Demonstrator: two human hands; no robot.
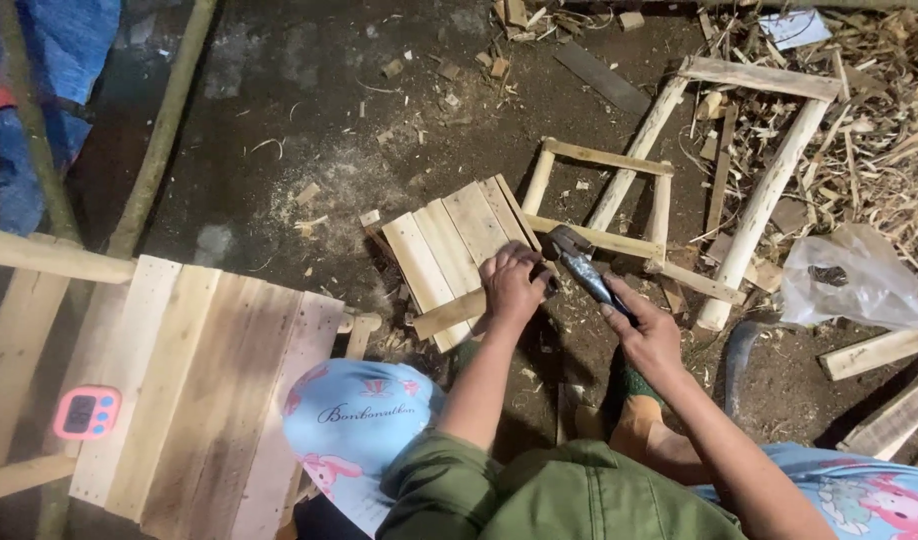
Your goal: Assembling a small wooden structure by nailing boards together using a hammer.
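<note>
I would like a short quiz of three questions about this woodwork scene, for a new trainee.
1. True or false: the right hand holds a hammer.
2. Multiple choice: the left hand rests on A) the plastic bag, B) the small slat panel, C) the pink timer.
3. Fill in: the pink timer lies on the large ____ panel at the person's left.

Key: 1 true; 2 B; 3 wooden.
</note>
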